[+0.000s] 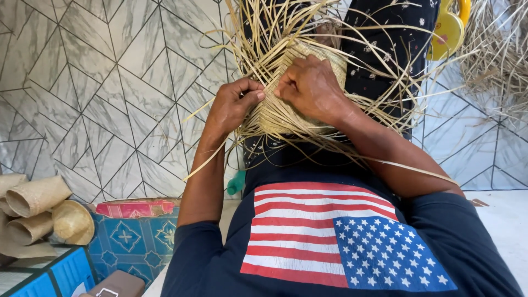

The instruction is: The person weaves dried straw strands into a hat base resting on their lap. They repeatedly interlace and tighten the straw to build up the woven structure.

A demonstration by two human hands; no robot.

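1. Nearest the camera, along the bottom of the frame, is the person's dark blue shirt (pixel 341 236) with a striped and starred flag print; both forearms rise from it toward the upper middle.
2. The left hand (pixel 234 104), just left of centre, has its grip clenched: the fingers curl in tight and pinch pale straw strands at the left edge of the woven piece. One long strand (pixel 206 159) trails from under this hand down and to the left.
3. The right hand (pixel 313 88), just right of centre, lies knuckles-up on the weave, its grip closed down on strands at the piece's middle; the fingertips are hidden, so what they pinch cannot be told exactly.
4. The half-woven straw mat piece (pixel 286 113) sits between and under both hands, in the upper middle. Its plaited panel runs roughly up and down the frame, and loose ends fan out upward and to both sides.
5. Behind it are the person's legs in dark flowered cloth (pixel 385 49).
6. At lower left lie rolled woven mats (pixel 36 195), a blue patterned box (pixel 135 242) and a red folded cloth (pixel 135 209).
7. Farthest back are the patterned grey tiled floor (pixel 99 82), a yellow plastic object (pixel 446 30) and a heap of loose straw (pixel 498 49) at upper right.
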